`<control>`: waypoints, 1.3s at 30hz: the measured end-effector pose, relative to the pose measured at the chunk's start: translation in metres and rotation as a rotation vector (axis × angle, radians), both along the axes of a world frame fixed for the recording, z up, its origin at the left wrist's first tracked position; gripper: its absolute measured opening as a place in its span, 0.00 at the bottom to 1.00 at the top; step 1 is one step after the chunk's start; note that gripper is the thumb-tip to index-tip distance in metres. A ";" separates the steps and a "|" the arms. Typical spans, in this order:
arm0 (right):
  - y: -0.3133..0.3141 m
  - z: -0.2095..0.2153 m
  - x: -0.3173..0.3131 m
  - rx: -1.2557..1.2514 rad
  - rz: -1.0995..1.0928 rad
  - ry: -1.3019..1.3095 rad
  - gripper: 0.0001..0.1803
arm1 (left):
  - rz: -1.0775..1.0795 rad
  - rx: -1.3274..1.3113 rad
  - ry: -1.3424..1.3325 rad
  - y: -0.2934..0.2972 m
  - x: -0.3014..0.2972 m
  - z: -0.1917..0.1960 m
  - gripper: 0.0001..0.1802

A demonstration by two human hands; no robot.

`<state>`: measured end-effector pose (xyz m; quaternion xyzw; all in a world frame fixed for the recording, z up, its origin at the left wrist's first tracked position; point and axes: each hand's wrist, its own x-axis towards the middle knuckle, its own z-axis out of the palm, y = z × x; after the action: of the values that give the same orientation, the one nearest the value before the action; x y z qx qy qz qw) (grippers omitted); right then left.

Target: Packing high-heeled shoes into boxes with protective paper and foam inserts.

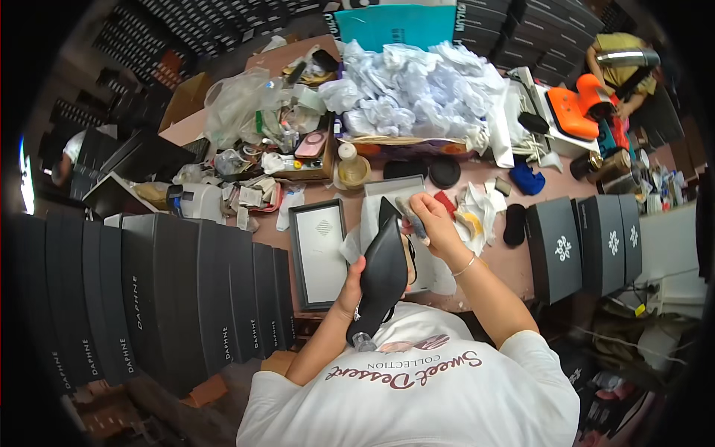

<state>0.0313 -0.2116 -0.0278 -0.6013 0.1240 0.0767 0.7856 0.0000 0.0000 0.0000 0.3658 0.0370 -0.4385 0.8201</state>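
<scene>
A black pointed-toe shoe [383, 261] is in my left hand [350, 289], tilted with its toe away from me and a clear piece at its heel end near my shirt. My left fingers wrap round its side. Close to the toe, my right hand [438, 227] pinches a greyish, worn, stick-like thing [414, 222], whose kind I cannot make out. White tissue paper [353, 244] shows beside the shoe. Beneath my hands lies an open grey shoe box [395, 185], partly hidden by the shoe. To its left is a dark-rimmed box lid [339, 298] with a pale inside.
Dark shoe boxes [164, 290] stand in rows at left, with more boxes [555, 249] at right. A bin of crumpled white tissue [417, 89] stands at the back. Nearby are a jar of yellowish liquid [350, 170], a blue cloth [527, 179], an orange machine [573, 112] and another person [633, 82].
</scene>
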 end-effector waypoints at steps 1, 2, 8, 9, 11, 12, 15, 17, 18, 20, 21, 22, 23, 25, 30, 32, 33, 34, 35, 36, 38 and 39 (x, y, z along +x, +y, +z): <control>0.004 0.003 0.003 0.200 0.009 0.031 0.13 | 0.052 -0.017 0.017 0.003 0.005 -0.006 0.44; 0.007 0.005 0.008 0.399 0.021 0.069 0.13 | 0.104 -0.034 0.033 0.005 0.009 -0.010 0.44; 0.027 0.027 0.115 -0.453 0.056 -0.370 0.17 | 0.397 -0.074 0.153 0.042 0.076 -0.034 0.41; 0.028 0.022 0.133 -0.787 0.036 -0.615 0.17 | 0.412 -0.094 0.160 0.043 0.081 -0.036 0.41; 0.031 0.018 0.158 -0.974 0.060 -0.705 0.18 | 0.442 -0.136 0.174 0.041 0.091 -0.038 0.41; 0.034 0.009 0.168 -1.063 0.102 -0.748 0.18 | 0.448 -0.112 0.162 0.041 0.094 -0.039 0.41; 0.040 -0.009 0.185 -1.244 0.213 -0.717 0.23 | 0.465 -0.080 0.156 0.033 0.107 -0.039 0.41; 0.045 -0.016 0.181 -1.236 0.155 -0.772 0.24 | 0.478 -0.110 0.195 0.033 0.111 -0.039 0.42; 0.043 -0.025 0.181 -1.203 0.137 -0.782 0.26 | 0.447 -0.125 0.146 0.034 0.115 -0.041 0.43; 0.044 -0.043 0.180 -1.129 0.120 -0.777 0.26 | 0.433 -0.170 0.160 0.034 0.116 -0.038 0.43; 0.043 -0.044 0.181 -1.098 0.109 -0.749 0.26 | 0.416 -0.199 0.157 0.032 0.117 -0.036 0.44; 0.040 -0.045 0.183 -1.078 0.114 -0.715 0.26 | 0.406 -0.211 0.153 0.032 0.117 -0.036 0.44; 0.037 -0.044 0.184 -1.058 0.118 -0.681 0.25 | 0.395 -0.224 0.149 0.032 0.116 -0.037 0.44; 0.032 -0.036 0.184 -1.029 0.007 -0.677 0.24 | 0.398 -0.218 0.136 0.032 0.119 -0.036 0.44; -0.011 -0.029 0.141 -0.405 -0.610 -0.426 0.18 | 0.503 -0.119 0.183 0.029 0.123 -0.039 0.42; -0.030 -0.048 0.121 0.321 -0.697 -0.165 0.17 | 0.539 -0.128 0.297 0.025 0.121 -0.043 0.42; -0.029 -0.051 0.121 0.345 -0.713 -0.155 0.18 | 0.549 -0.133 0.347 0.023 0.122 -0.044 0.42; -0.026 -0.054 0.122 0.368 -0.726 -0.145 0.18 | 0.493 -0.146 0.345 0.027 0.120 -0.046 0.43; -0.022 -0.056 0.123 0.391 -0.738 -0.134 0.19 | 0.483 -0.166 0.334 0.027 0.121 -0.051 0.44; -0.004 -0.041 0.131 0.235 -0.738 -0.182 0.20 | 0.477 -0.178 0.329 0.029 0.120 -0.059 0.45; 0.010 -0.032 0.144 -0.439 -0.546 -0.483 0.21 | 0.445 -0.229 0.389 0.036 0.116 -0.057 0.45; 0.014 -0.031 0.153 -0.885 -0.430 -0.668 0.21 | 0.482 -0.176 0.335 0.036 0.115 -0.050 0.44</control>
<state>0.1848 -0.1972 -0.0585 -0.8245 0.0094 -0.3365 0.4548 0.1151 0.0360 -0.0500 0.1967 0.2193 -0.2871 0.9115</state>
